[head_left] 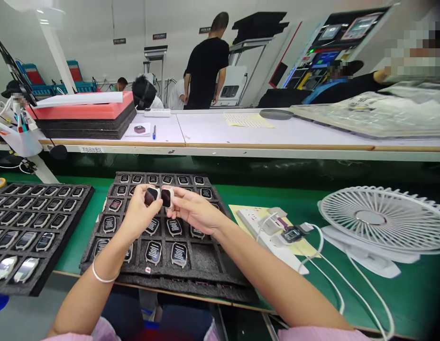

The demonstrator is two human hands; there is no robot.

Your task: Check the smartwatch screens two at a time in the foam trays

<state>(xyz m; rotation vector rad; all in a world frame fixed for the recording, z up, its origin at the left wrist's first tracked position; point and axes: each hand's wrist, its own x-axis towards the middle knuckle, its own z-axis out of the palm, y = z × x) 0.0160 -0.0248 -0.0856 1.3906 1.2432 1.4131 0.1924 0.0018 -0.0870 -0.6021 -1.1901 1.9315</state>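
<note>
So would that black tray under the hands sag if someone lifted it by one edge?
Probably a bit: the black tray looks like soft foam, so likely light and bendy. Its watch bodies sit in open pockets and might spill.

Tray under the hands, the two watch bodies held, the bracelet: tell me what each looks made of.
Tray: dark foam by the look, matt and grainy, with cut pockets. Left watch body in the left hand and right watch body in the right hand: glossy dark face, probably glass; pale rim, plastic or metal, cannot tell. Bracelet: thin shiny silver-coloured band, likely metal.
</note>
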